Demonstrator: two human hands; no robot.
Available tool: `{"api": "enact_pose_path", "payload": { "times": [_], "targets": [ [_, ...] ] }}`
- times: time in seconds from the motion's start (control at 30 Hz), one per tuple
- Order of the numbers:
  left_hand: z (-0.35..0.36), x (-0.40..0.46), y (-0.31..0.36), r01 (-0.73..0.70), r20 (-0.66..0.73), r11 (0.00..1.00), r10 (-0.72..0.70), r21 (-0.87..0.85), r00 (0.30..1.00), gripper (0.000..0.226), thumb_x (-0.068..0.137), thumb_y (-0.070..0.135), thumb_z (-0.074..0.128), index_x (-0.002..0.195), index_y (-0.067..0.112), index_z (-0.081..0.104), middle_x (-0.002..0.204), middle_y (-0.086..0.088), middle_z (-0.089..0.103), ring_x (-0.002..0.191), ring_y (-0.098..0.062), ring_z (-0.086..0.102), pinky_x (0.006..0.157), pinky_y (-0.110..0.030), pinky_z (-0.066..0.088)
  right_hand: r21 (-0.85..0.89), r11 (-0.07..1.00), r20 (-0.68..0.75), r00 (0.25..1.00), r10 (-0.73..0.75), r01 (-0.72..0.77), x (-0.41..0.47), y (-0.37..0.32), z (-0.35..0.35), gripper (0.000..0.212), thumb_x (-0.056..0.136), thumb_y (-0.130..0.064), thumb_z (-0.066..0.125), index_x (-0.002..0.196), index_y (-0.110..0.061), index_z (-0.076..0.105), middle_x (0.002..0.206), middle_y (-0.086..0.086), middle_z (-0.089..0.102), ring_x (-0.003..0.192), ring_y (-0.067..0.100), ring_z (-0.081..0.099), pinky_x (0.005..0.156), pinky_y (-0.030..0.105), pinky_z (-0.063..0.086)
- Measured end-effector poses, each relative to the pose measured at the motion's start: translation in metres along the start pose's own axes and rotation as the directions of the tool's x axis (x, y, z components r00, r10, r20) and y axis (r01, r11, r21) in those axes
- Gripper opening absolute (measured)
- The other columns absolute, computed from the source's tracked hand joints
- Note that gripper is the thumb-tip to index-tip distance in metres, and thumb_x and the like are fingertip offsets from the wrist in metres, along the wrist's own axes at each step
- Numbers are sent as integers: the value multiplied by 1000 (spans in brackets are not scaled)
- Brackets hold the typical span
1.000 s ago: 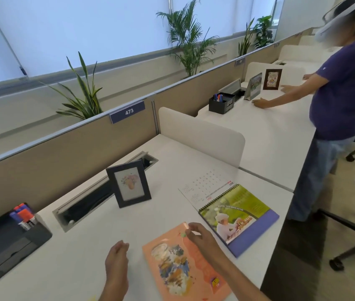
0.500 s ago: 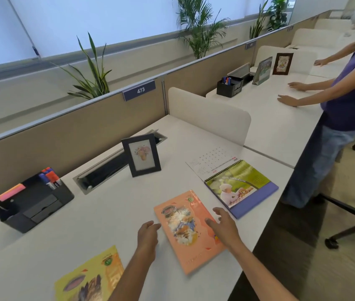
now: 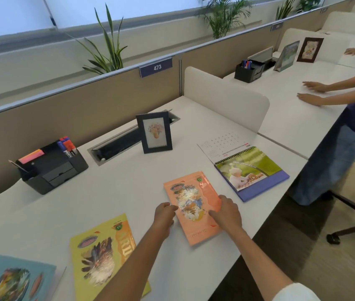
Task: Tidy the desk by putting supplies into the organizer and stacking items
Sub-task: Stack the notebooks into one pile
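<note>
Hands flank a flat, glossy orange booklet (image 3: 194, 205) on the smooth white worktop (image 3: 118, 192): left hand (image 3: 164, 216) loosely curled at its left edge, right hand (image 3: 226, 211) spread on the cover.

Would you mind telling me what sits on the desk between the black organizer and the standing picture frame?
In the head view, only the recessed cable tray lies between the organizer and the picture frame.

Our white table (image 3: 128, 187) carries an organizer (image 3: 52, 168) at left, a frame (image 3: 154, 132), a calendar (image 3: 248, 170), and what look like three booklets: orange (image 3: 190, 205), yellow (image 3: 104, 253), teal (image 3: 9, 276).
</note>
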State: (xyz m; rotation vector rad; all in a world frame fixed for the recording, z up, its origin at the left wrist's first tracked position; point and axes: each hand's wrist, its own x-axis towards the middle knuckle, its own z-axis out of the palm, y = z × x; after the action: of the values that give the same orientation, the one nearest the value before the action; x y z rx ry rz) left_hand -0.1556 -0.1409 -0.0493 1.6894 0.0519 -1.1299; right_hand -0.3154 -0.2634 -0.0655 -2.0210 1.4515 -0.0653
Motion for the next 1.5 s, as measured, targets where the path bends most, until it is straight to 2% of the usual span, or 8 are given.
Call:
{"api": "enact_pose_path", "payload": {
  "times": [0.2, 0.53, 0.7, 0.83, 0.97, 1.1, 1.3, 1.5],
  "targets": [
    [-6, 4, 0, 21, 24, 998, -20, -58, 1000, 35, 87, 9, 59, 120, 12, 48, 114, -10, 59, 102, -22, 56, 77, -34, 44, -89, 995, -8, 999, 41, -42, 8, -7, 3, 55, 75, -30, 68, 124, -14, 47, 121, 11, 48, 113, 29, 48, 87, 37, 46],
    [-30, 4, 12, 31, 49, 996, -27, -78, 998, 38, 89, 8, 59, 125, 8, 47, 94, -7, 57, 79, -21, 56, 63, -28, 42, 278, 954, 41, 994, 103, -110, 30, -31, -6, 27, 71, -5, 53, 92, -13, 66, 76, 4, 68, 66, 22, 64, 57, 29, 48],
    [-41, -4, 41, -237, -74, 963, 248, 130, 966, 49, 89, 12, 60, 135, 11, 45, 119, -2, 49, 106, -19, 51, 83, -27, 42, 284, 959, 33, 999, -7, -2, 40, -62, -17, 32, 73, -12, 51, 101, -19, 65, 87, 0, 69, 76, 21, 64, 65, 34, 52],
    [-41, -21, 88, -521, 0, 744, 574, 418, 819, 48, 88, 13, 60, 133, 20, 45, 124, 7, 49, 106, -8, 50, 80, -24, 48, 172, 959, 27, 972, -233, 225, 46, -106, -32, 32, 78, -14, 50, 105, -23, 65, 94, -2, 69, 80, 19, 62, 62, 29, 42],
    [-43, -20, 121, -629, 208, 315, 760, 711, 616, 55, 88, 15, 63, 138, 23, 42, 148, 3, 37, 138, -15, 31, 116, -39, 27, -78, 855, 97, 857, -506, 513, 49, -158, -45, 31, 83, -18, 52, 109, -28, 66, 100, -3, 70, 87, 18, 63, 74, 33, 52],
    [-50, -19, 145, -528, 339, 53, 711, 848, 616, 37, 94, 17, 54, 130, 24, 52, 137, 1, 53, 134, -18, 39, 118, -40, 19, -162, 667, 187, 686, -703, 728, 42, -197, -54, 23, 87, -22, 55, 103, -27, 70, 92, -3, 73, 79, 17, 65, 76, 36, 55],
    [-65, -23, 137, -486, 195, 263, 683, 834, 704, 22, 95, 15, 51, 110, 20, 66, 103, 3, 69, 85, -11, 60, 77, -25, 51, -174, 560, 190, 585, -788, 810, 36, -207, -57, 23, 90, -24, 56, 109, -25, 69, 98, -3, 73, 88, 17, 65, 87, 39, 53],
    [-82, -17, 122, -477, -217, 658, 692, 583, 689, 19, 85, 7, 55, 90, 15, 72, 87, 1, 72, 77, -15, 63, 66, -29, 50, -49, 790, -410, 709, -574, 611, 60, -171, -54, 64, 80, -30, 73, 135, -18, 44, 143, 6, 47, 130, 27, 45, 107, 50, 31]
  ]
}}
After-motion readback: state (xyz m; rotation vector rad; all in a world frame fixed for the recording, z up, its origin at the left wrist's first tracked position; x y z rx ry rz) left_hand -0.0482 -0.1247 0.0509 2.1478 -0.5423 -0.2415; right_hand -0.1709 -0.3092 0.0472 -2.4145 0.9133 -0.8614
